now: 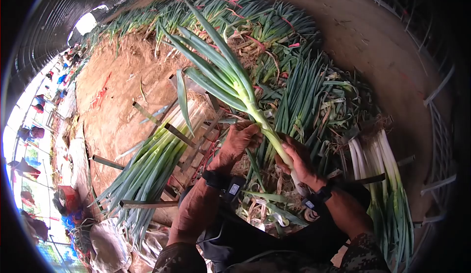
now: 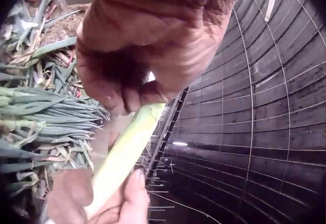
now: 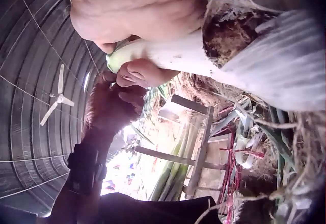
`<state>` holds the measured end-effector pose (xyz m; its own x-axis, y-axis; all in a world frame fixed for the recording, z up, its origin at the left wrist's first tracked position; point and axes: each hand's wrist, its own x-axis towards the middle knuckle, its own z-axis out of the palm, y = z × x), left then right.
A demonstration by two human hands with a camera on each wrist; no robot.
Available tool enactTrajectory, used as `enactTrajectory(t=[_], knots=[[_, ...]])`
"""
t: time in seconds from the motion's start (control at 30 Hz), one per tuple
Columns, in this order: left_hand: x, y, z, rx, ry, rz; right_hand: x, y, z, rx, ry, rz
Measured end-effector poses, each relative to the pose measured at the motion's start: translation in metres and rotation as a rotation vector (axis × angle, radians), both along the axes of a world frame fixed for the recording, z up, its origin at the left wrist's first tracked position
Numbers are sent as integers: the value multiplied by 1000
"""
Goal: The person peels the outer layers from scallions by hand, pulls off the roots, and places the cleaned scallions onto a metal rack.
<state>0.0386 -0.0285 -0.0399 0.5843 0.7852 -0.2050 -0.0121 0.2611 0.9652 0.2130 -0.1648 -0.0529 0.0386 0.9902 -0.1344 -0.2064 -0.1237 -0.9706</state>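
Observation:
A long green onion [image 1: 255, 109] slants across the middle of the head view, leaves fanned toward the upper left and white root end low by the right wrist. The left hand [image 1: 239, 140] has its fingers curled in and pinches at the upper stalk, where the pale green begins. Lower down, the right hand [image 1: 299, 160] grips the white stalk between thumb and fingers. Seen from the left wrist, the smooth pale stalk [image 2: 127, 152] runs between both hands. Thin roots [image 3: 305, 168] and the dirt-marked white base [image 3: 244, 66] show close up in the right wrist view.
A bundle of green onions [image 1: 152, 160] lies in a metal-barred rack [image 1: 203, 150] at left. More trimmed stalks [image 1: 378, 160] rest in another rack at right. Heaped green onions [image 1: 289, 23] and loose leaves [image 1: 324, 106] cover the ground ahead. A bare dirt floor [image 1: 117, 86] stretches left.

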Motion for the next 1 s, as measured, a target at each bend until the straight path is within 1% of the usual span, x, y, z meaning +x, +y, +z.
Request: enactTrajectory(t=[0.1,0.13,0.17,0.2,0.23,0.27,0.3,0.33,0.4,0.47,0.5,0.6,0.63,0.73,0.77,0.87,0.97,1.0], knots=[[-9,2,4,71,83,-148,2,-4,-2,-33,60,-8],[-11,-3,-4,117,121,-230,2,-4,-1,-24,95,-31],[-11,-13,-25,260,176,-355,1,-5,0,-16,128,-52],[-7,-25,-63,529,219,-511,1,1,8,12,204,-57],[0,-32,-102,819,262,-635,1,6,14,10,196,-38],[4,-37,-117,987,280,-683,4,11,20,16,188,-23],[8,-50,-90,1079,397,-697,6,13,23,29,143,-26],[7,-47,-71,858,205,-541,7,12,24,37,109,-39],[1,-22,-30,409,-147,-235,7,8,20,67,78,-93],[0,-21,-1,178,-138,-107,5,8,15,106,59,-143],[1,-21,6,57,-139,-31,2,8,15,79,55,-166],[6,-20,9,-10,-175,0,0,10,7,88,29,-165],[11,-23,17,-55,-180,53,0,9,7,59,30,-172],[12,-15,19,54,-78,-52,-7,6,15,-6,-21,-196],[14,-17,20,44,-62,5,-7,5,15,-5,-45,-178],[9,-10,13,81,-50,-18,-8,9,5,-16,-10,-160],[10,-11,7,62,-88,75,-9,9,1,0,-4,-150],[10,-10,3,61,-109,74,-10,10,0,2,-3,-148]])
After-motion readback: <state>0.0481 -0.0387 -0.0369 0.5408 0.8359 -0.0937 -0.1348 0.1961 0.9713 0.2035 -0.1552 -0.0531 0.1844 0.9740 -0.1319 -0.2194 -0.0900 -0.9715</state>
